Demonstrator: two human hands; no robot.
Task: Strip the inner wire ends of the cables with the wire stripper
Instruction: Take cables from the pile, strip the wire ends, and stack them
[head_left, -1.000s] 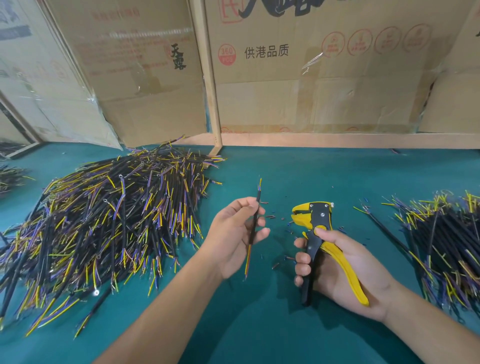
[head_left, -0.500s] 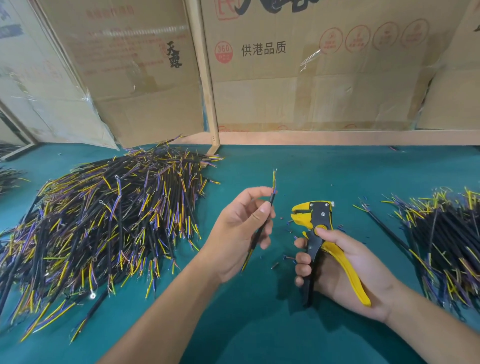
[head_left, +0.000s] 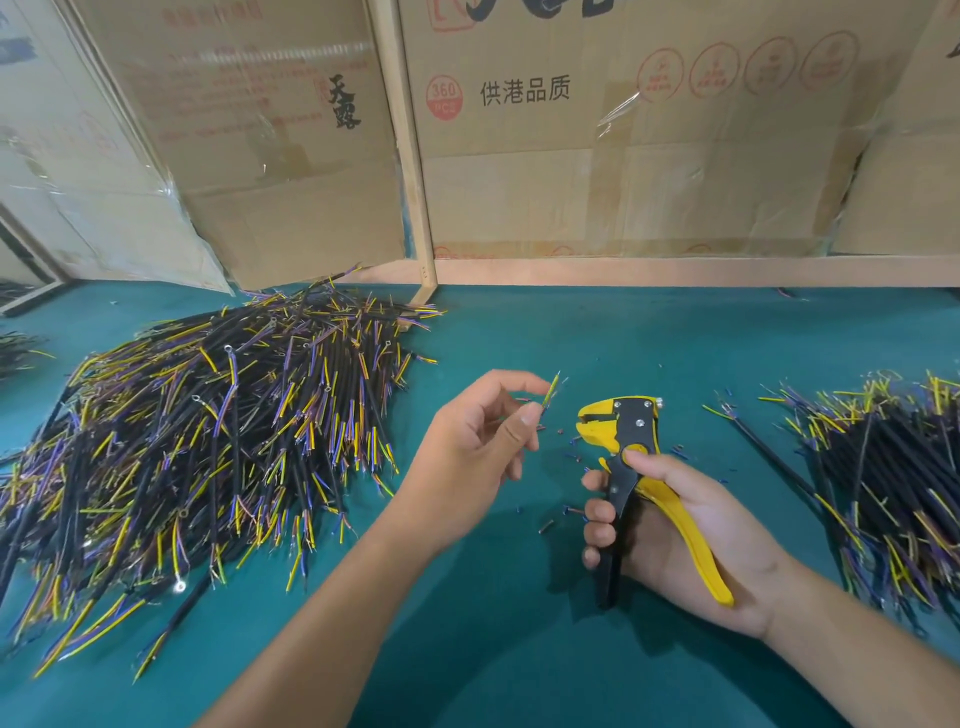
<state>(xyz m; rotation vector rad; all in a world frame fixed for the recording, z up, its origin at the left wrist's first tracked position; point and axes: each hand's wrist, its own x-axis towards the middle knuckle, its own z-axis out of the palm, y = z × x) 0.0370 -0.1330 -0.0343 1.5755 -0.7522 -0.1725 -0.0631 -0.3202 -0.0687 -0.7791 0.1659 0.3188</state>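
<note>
Green table (head_left: 519, 649); fingers (head_left: 530, 415) pinching cable (head_left: 551, 391).

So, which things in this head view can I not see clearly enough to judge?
- Cable pinched by the left hand: only its blurred tip shows; the hand hides the rest, so stripped or not is unclear.
- Wire stripper in the right hand: its blades are too small to see.
- Right pile: cut off by the right edge.
- Scraps on the mat: too small to identify.
</note>
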